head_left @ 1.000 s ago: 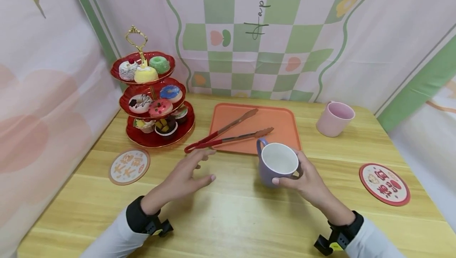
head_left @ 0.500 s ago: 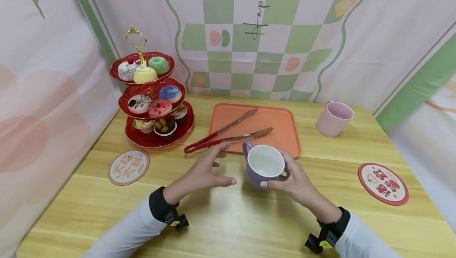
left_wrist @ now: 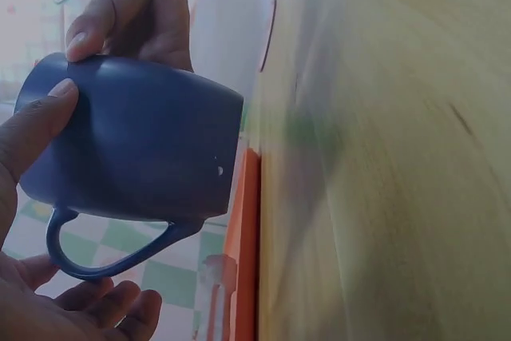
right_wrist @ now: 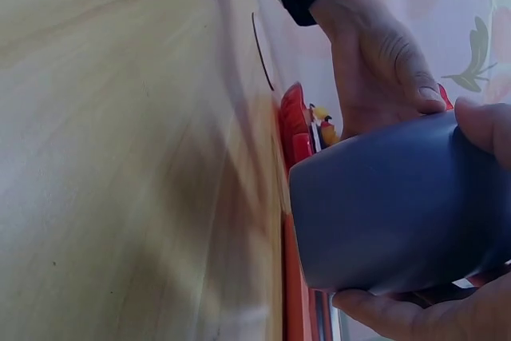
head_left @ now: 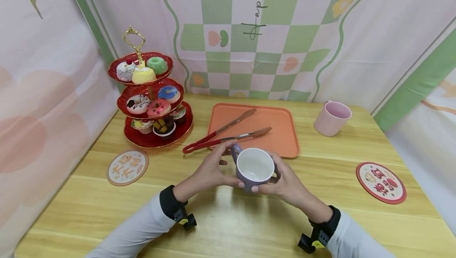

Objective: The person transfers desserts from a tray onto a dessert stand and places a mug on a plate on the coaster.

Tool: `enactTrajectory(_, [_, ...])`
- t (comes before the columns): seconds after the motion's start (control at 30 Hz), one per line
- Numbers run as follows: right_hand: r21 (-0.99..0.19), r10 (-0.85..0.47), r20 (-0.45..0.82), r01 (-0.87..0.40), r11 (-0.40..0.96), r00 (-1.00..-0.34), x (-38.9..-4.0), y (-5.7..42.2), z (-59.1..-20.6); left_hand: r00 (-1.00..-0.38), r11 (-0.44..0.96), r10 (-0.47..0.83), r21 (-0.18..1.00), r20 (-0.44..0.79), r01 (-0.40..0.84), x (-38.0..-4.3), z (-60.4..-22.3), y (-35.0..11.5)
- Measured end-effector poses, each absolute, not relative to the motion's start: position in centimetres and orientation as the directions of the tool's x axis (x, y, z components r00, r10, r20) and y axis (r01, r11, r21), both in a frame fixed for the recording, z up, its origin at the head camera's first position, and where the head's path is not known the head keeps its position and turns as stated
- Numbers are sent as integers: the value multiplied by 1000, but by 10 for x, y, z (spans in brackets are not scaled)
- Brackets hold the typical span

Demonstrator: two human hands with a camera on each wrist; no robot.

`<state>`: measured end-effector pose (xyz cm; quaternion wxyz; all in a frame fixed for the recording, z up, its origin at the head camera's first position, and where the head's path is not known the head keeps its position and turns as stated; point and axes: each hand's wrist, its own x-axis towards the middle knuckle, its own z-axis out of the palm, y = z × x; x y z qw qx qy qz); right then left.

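A purple mug (head_left: 253,183) with a white inside is held above the wooden table, its handle (head_left: 234,152) pointing back and left. My right hand (head_left: 286,183) grips its right side, thumb at the front and fingers round the side. My left hand (head_left: 213,169) is at the other side. Its thumb (left_wrist: 44,121) touches the mug's wall, while the fingers (left_wrist: 120,305) lie loosely bent below the handle in the left wrist view, apparently apart from it. Behind the mug lies an orange tray (head_left: 281,141), with red-handled tongs (head_left: 208,140) resting partly on it.
At the left stands a three-tier red stand (head_left: 130,133) bearing several toy cakes and donuts. A pink mug (head_left: 330,121) stands at the back right. Round coasters lie on the table: a tan-rimmed one (head_left: 127,167) left and a red-rimmed one (head_left: 381,183) right.
My right hand has carried the purple mug leftward. My left hand has moved right to meet it, and its thumb now touches the mug. The tongs and tray stay in place.
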<state>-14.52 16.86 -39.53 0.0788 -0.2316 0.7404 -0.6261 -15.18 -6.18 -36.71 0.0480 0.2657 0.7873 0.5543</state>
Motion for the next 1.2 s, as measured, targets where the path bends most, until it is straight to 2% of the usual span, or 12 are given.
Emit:
enactTrajectory(0.37, [-953, -522, 210, -293, 82, -827, -147, 169, -401, -813, 89, 545, 949, 208, 302, -159, -380, -59])
enactTrajectory(0.53, [-942, -535, 234, -326, 84, -812, -149, 169, -401, -826, 76, 516, 948, 227, 308, -167, -398, -59])
enactTrajectory(0.8, [-946, -563, 245, -322, 40, -789, -154, 169, -399, -870, 170, 453, 939, 196, 300, -169, -404, -62])
enactTrajectory(0.97, [-942, -608, 269, -335, -5, -747, -157, 168, -400, -878, 263, 442, 910, 183, 322, -167, -401, -64])
enactTrajectory(1.2, [-936, -622, 274, -353, 3, -733, -159, 166, -400, -884, 276, 439, 911, 163, 306, -165, -399, -66])
